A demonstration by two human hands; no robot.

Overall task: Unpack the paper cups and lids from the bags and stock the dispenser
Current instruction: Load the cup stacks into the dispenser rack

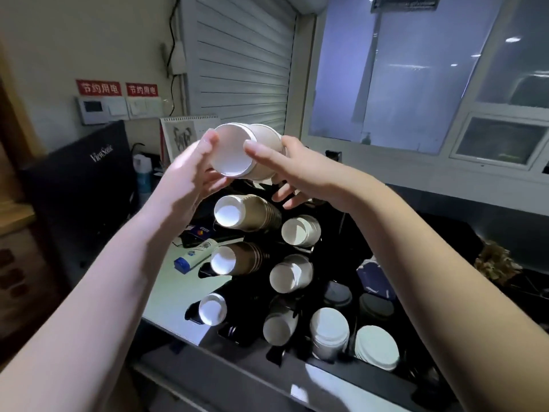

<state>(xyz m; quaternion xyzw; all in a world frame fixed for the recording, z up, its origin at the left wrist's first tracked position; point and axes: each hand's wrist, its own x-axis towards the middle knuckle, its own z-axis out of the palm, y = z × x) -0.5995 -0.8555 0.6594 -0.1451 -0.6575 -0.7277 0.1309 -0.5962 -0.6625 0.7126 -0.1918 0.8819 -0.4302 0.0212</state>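
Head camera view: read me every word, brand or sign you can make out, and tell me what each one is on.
"ViewSonic": on the back of the black monitor.
"节约用电": on the left red sign on the wall.
"节约用电": on the right red sign beside it.
The print on the blue-and-white tube, the small card and the calendar is too blurred to read.

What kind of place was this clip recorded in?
Probably a café or drinks counter's service area: a black tiered dispenser filled with stacked paper cups and white lids, a black ViewSonic monitor, and a closed white roller shutter behind.
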